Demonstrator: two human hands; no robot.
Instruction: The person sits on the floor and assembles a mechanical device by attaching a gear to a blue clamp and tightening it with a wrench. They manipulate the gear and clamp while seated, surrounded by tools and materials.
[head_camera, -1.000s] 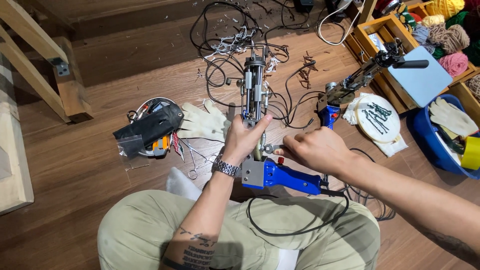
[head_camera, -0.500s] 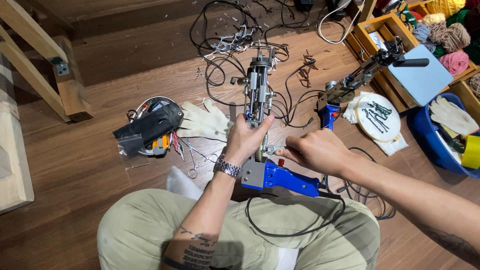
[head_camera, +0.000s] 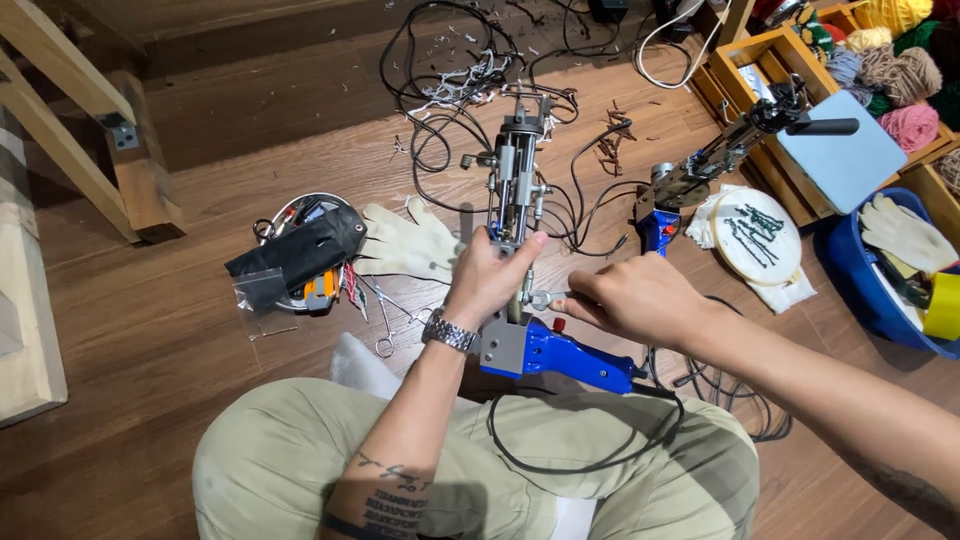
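Closest to me, over the knees, my left hand (head_camera: 490, 280) wraps around the metal frame of the blue-handled tufting gun (head_camera: 520, 290), fingers curled and thumb lying along its side, which keeps the tool upright with its needle end pointing away. My right hand (head_camera: 632, 298) sits just right of that grip, fingertips pinched together on a small silver part (head_camera: 541, 299) at the gun's side, near where the blue handle (head_camera: 570, 357) meets the frame; the steady left hold seems meant to free the right for this fine work. The gun's black cord (head_camera: 590, 465) loops back under my wrists. Left of my left hand lie white work gloves (head_camera: 405, 245) and a black pouch (head_camera: 300, 252) over a tin of small tools, within easy reach. Beyond my right hand a second tufting gun (head_camera: 700, 175) lies beside an embroidery hoop (head_camera: 755, 235). Farther off, black cables (head_camera: 440, 110) tangle across the wooden floor (head_camera: 200, 130).
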